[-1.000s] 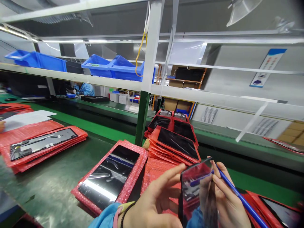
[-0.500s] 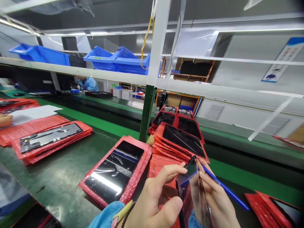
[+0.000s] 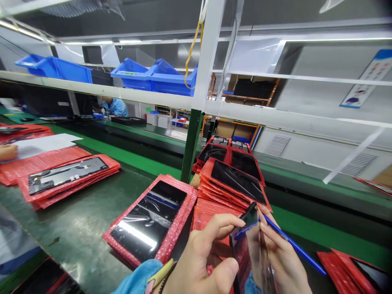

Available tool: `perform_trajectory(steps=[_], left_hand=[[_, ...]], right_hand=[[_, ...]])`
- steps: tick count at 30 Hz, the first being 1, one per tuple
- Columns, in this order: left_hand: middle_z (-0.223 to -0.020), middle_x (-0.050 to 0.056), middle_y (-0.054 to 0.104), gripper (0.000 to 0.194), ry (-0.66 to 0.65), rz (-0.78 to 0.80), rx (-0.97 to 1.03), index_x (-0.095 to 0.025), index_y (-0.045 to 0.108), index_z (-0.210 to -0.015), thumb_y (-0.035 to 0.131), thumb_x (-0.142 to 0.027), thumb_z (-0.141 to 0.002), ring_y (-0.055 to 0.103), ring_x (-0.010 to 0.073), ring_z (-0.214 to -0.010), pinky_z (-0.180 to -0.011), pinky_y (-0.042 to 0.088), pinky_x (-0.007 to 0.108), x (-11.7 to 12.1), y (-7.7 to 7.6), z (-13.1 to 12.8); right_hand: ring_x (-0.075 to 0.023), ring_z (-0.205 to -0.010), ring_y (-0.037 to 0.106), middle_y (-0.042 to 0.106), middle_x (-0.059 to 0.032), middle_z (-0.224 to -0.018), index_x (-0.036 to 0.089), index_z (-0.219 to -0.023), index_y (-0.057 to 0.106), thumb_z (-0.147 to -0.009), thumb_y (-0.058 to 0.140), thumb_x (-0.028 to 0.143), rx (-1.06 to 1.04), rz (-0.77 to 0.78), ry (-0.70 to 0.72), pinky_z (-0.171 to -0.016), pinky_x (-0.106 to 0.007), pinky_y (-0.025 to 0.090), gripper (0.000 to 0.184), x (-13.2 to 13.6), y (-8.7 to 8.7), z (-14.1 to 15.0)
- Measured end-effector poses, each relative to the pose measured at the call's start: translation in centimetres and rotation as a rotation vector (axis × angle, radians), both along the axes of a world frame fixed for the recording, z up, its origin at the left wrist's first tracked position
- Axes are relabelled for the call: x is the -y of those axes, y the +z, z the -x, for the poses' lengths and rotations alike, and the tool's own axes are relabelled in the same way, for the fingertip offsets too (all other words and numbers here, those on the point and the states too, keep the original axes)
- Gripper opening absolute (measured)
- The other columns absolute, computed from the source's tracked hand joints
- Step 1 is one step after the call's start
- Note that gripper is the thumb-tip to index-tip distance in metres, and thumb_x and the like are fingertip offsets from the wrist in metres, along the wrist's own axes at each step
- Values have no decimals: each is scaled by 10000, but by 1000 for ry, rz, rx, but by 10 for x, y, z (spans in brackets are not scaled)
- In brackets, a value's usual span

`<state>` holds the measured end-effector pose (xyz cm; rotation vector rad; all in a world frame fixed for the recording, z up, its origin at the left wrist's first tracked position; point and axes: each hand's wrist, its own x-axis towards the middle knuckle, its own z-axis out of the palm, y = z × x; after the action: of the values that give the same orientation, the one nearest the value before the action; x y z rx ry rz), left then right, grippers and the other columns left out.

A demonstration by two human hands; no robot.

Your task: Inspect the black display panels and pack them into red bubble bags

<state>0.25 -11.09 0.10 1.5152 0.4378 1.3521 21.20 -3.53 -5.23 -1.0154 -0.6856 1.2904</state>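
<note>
A glossy black tablet screen (image 3: 249, 245) stands steeply tilted in front of me, its face mirroring my fingers and a blue sleeve. Round its left edge is my left hand (image 3: 205, 257), fingertips at the upper corner and thumb low along the side. My right hand (image 3: 283, 255) is closed on a slim blue pen-like stick (image 3: 301, 249), its fingertips near the screen's upper right edge. What the stick's tip touches is hard to make out. Left of my hands, another black screen (image 3: 150, 220) lies face up on red bubble-wrap sleeves (image 3: 180, 216).
Beyond my hands, screens (image 3: 240, 181) are stacked on red sleeves. More sleeves (image 3: 339, 265) lie at the right. At the left are a stack with a grey-backed panel (image 3: 69, 175), white paper (image 3: 45, 147) and another person's hand (image 3: 8, 152). A green post (image 3: 191, 147) rises behind the bench.
Between one second and half a second ago, the screen turned more edge-on and the blue stick's angle became flatter. Since then my hands have barely shifted, and the whole view has moved slightly.
</note>
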Motion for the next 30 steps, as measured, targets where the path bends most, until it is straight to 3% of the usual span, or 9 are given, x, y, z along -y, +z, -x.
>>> perform_trajectory(steps=[5,11,18,23,30], left_hand=[[-854,54,568,459,12,-11,-3,-218,533,-1238,557,-449,-842,591,211,-770,-745,504,351,-1,-2,-1],[-856,49,593,458,20,-6,8,-213,550,-1223,566,-468,-843,550,149,-626,-744,508,358,-2,-5,0],[-855,62,646,404,73,39,82,-196,601,-1118,530,-514,-878,575,160,-685,-827,485,375,3,-6,-1],[-879,76,634,442,51,101,53,-186,599,-1150,502,-527,-887,575,184,-743,-722,473,314,3,-3,1],[-799,28,515,398,-62,8,26,-243,593,-1229,533,-419,-877,412,121,-620,-586,368,253,2,-3,4]], right_hand=[[-258,-1278,537,732,13,-1162,336,-1038,732,-584,846,304,-85,30,14,-1046,-353,461,469,2,2,1],[-236,-1145,647,742,28,-1136,355,-1019,736,-599,841,297,-103,8,46,-925,-287,546,437,6,6,2],[-264,-1342,464,670,20,-1280,341,-1032,730,-621,814,372,84,33,-10,-1096,-376,398,421,8,5,-4],[-275,-1242,574,717,11,-1198,338,-1031,726,-649,798,339,77,-17,-31,-1089,-410,427,389,6,3,-5],[-300,-1192,611,742,-14,-1137,324,-1009,734,-626,799,323,83,-24,-24,-1055,-450,465,389,6,8,-6]])
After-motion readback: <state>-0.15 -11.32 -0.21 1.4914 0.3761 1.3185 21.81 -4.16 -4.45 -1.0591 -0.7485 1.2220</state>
